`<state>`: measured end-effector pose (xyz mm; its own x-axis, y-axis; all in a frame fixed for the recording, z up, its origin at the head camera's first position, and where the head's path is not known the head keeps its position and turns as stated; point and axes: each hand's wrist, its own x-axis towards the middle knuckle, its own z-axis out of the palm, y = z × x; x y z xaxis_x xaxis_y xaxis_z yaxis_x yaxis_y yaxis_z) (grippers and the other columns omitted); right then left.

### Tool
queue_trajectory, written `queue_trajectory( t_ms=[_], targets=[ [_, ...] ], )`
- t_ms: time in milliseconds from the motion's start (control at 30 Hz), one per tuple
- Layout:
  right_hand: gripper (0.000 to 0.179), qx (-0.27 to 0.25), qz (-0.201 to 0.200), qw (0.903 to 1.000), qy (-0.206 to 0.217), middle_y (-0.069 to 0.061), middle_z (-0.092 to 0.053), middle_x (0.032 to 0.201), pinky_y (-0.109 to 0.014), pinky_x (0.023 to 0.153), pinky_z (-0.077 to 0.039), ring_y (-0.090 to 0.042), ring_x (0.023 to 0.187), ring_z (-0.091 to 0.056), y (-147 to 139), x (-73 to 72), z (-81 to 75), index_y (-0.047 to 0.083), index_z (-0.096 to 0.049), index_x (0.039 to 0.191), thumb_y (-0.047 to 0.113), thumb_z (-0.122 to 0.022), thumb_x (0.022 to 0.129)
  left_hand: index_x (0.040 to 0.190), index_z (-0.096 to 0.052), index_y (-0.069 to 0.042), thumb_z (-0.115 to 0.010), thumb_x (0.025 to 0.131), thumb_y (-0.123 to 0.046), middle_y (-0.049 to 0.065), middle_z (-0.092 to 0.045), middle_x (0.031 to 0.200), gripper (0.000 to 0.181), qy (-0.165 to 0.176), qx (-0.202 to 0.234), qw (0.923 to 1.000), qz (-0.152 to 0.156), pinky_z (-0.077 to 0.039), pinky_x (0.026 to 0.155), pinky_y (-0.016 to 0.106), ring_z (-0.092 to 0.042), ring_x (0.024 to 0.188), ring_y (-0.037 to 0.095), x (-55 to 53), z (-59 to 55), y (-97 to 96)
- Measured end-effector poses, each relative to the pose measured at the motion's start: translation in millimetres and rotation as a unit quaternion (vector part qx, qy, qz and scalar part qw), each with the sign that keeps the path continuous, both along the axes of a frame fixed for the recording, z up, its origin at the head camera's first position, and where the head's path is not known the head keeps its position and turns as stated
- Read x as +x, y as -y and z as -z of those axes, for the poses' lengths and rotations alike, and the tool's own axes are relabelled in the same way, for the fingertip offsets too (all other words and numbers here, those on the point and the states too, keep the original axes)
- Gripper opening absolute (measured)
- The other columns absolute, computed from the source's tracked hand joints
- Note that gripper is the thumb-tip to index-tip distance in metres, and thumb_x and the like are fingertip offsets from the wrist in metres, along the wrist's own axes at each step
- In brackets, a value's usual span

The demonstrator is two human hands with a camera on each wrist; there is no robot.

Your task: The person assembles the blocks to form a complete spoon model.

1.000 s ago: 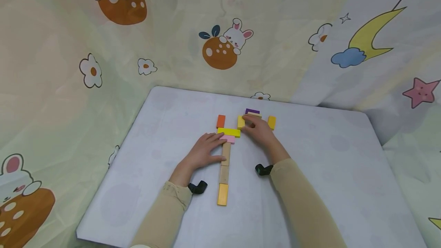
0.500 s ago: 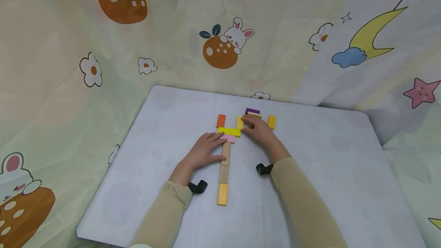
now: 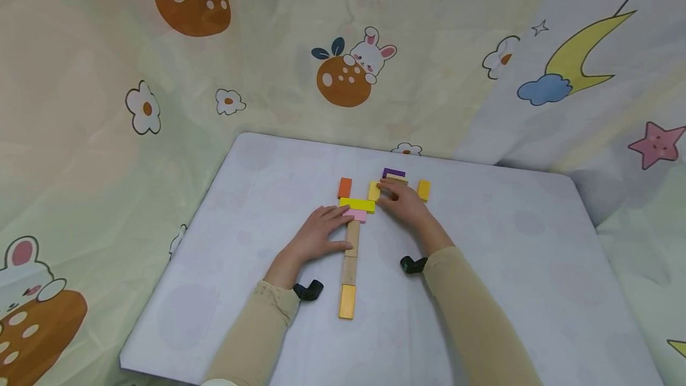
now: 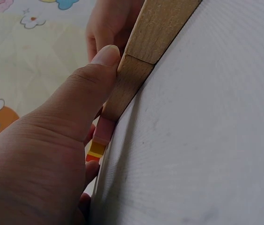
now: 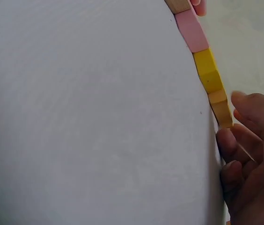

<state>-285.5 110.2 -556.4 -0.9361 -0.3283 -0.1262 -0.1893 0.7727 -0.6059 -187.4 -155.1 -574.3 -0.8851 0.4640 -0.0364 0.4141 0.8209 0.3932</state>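
Note:
My left hand lies to the left of a row of wooden blocks. Its fingertips reach the pink block and the lower edge of the bright yellow block; its thumb is against a plain wood block. Both hands meet the same row from opposite sides. At the row's far right end, my right hand pinches a light yellow block standing against the bright yellow one. In the right wrist view its thumb is beside this light yellow block, and a fingertip is at its end.
An orange block touches the bright yellow one's far left. Beyond the right hand lie a purple block and plain wood pieces, with a yellow block to their right. Another plain block and an orange-yellow block continue the row nearward.
The light yellow block has shifted slightly left with the right hand's fingers, closer in line with the bright yellow block's right end. My left hand has stayed in place.

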Motion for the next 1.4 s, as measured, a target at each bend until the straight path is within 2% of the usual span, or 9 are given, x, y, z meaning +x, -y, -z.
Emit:
queue_trajectory(
  t_ms=[300,467,600,800,1033,1233,1400],
  targets=[
    [0.041,-0.041,0.011,0.999,0.016,0.006,-0.045,0.153,-0.048,0.112,-0.043,-0.026,0.134,-0.049,-2.0,3.3,-7.3,0.028,-0.056,0.141,0.034,-0.057,0.1,0.151,-0.04,-0.035,-0.059,0.085,-0.07,-0.01,-0.029,0.162,0.076,-0.005,0.006,1.0,0.002,-0.021,0.125,0.045,-0.028,0.148,0.022,0.2,-0.8,1.3],
    [0.042,-0.019,-0.012,0.9996,0.014,0.009,-0.042,0.155,-0.049,0.117,-0.036,-0.024,0.144,-0.039,0.1,2.1,-7.1,0.027,-0.054,0.142,0.035,-0.056,0.101,0.15,-0.042,-0.035,-0.06,0.085,-0.068,-0.01,-0.029,0.162,0.075,-0.009,0.011,0.9999,0.002,-0.016,0.126,0.044,-0.027,0.149,0.022,0.4,-0.4,1.8],
    [0.043,-0.007,-0.021,0.9997,0.011,0.011,-0.041,0.156,-0.049,0.119,-0.032,-0.022,0.147,-0.034,1.2,1.2,-6.3,0.027,-0.054,0.143,0.036,-0.056,0.1,0.15,-0.041,-0.037,-0.059,0.085,-0.07,-0.011,-0.028,0.163,0.076,-0.007,0.009,0.9999,-0.001,-0.02,0.125,0.044,-0.026,0.149,0.021,0.5,0.9,1.8],
    [0.044,0.001,-0.032,0.9994,0.011,0.011,-0.038,0.158,-0.051,0.121,-0.028,-0.023,0.149,-0.031,0.8,2.6,-7.0,0.028,-0.051,0.145,0.037,-0.054,0.101,0.15,-0.04,-0.037,-0.059,0.084,-0.071,-0.011,-0.028,0.163,0.077,-0.005,0.011,0.9999,-0.004,-0.026,0.123,0.046,-0.027,0.149,0.021,0.2,2.2,1.4],
    [0.045,0.005,-0.044,0.999,0.008,0.01,-0.036,0.159,-0.052,0.122,-0.026,-0.023,0.15,-0.029,-0.9,2.6,-5.5,0.03,-0.048,0.147,0.037,-0.052,0.102,0.15,-0.042,-0.033,-0.061,0.086,-0.067,-0.008,-0.03,0.162,0.075,-0.015,0.012,0.9998,0.01,-0.016,0.126,0.043,-0.027,0.149,0.021,-0.3,3.0,1.1],
    [0.045,0.005,-0.043,0.999,0.012,0.01,-0.036,0.159,-0.051,0.122,-0.026,-0.023,0.15,-0.03,-1.4,2.5,-5.6,0.03,-0.048,0.147,0.036,-0.053,0.102,0.151,-0.041,-0.033,-0.061,0.086,-0.067,-0.009,-0.029,0.163,0.076,-0.004,0.011,0.9999,0.007,-0.016,0.126,0.043,-0.027,0.149,0.022,-0.3,1.4,0.3],
    [0.044,0.01,-0.042,0.999,0.011,0.009,-0.036,0.159,-0.053,0.122,-0.026,-0.024,0.149,-0.03,-0.4,2.4,-8.1,0.033,-0.048,0.146,0.035,-0.052,0.102,0.151,-0.042,-0.032,-0.061,0.086,-0.067,-0.009,-0.03,0.162,0.076,-0.012,0.008,0.9999,0.009,-0.019,0.125,0.044,-0.029,0.148,0.022,-1.3,2.3,0.3]
  ],
)
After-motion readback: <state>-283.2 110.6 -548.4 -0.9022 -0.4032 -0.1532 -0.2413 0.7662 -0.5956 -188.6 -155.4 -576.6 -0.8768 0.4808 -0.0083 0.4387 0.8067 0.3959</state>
